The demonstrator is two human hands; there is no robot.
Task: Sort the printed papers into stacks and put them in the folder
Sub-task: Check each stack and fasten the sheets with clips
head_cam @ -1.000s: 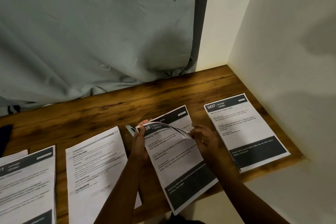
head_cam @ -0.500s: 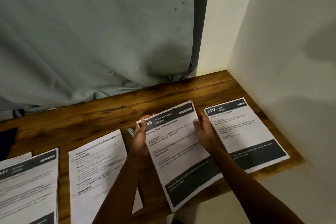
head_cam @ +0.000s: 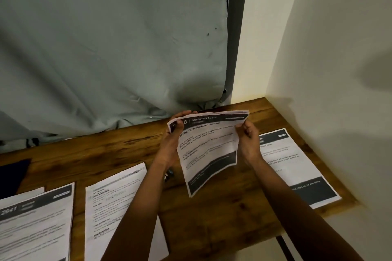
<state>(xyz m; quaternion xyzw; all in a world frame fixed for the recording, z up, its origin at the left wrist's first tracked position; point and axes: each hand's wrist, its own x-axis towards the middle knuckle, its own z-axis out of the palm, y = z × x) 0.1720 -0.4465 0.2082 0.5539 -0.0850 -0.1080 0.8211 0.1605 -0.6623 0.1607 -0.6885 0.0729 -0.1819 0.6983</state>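
Plainly, a good deal is hidden from you here. Your left hand [head_cam: 169, 146] grips the left edge of the Dressing Table papers [head_cam: 209, 148], and its thumb lies over the printed number, so only an 8 reads. Your right hand [head_cam: 249, 142] pinches the right edge near the top corner, with the fingers curled behind the sheets. You hold these papers raised above the wooden table [head_cam: 222, 214], tilted up toward you. I cannot tell whether the lowest corner touches the wood. Layered edges show along the top, so there is more than one sheet, but how many cannot be made out.

Your right forearm covers the left part of the right pile [head_cam: 297, 167] and cuts off its header. Your left forearm crosses the lower right of the middle pile [head_cam: 114, 207], whose print is too blurred to read. The left pile [head_cam: 36, 224], headed 2641, runs out of the frame at the left and bottom. A white sheet corner [head_cam: 25, 192] pokes out from beneath it. A small dark object [head_cam: 169, 174] sits just beside your left wrist, partly hidden and too dim to identify. A dark shape [head_cam: 12, 174] is cut off at the left edge.

Counted: two hands, both on the same papers, and four groups of paper, one in hand and three flat on the table.
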